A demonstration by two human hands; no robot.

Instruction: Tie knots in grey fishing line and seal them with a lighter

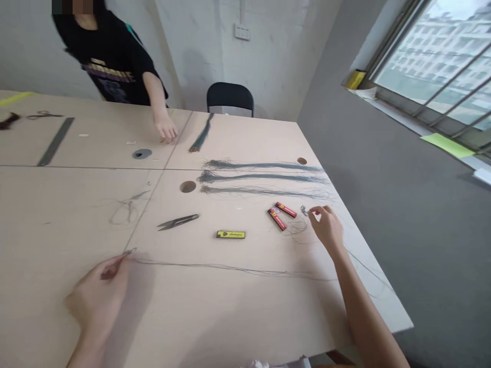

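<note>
At the lower left, my left hand is closed in a pinch on the end of several thin dark threads. The threads stretch to the right across the table, under my right forearm. My right hand is closed in a pinch beside a small grey clump, which shows at its fingertips. Left of it lie two red lighter-shaped pieces with loose fine thread around them. A yellow one and dark thread snips lie between my hands.
Three long thread bundles lie across the table, with another bundle behind. Two open holes and a capped one pierce the top. Across the table stands a person, one hand low over it.
</note>
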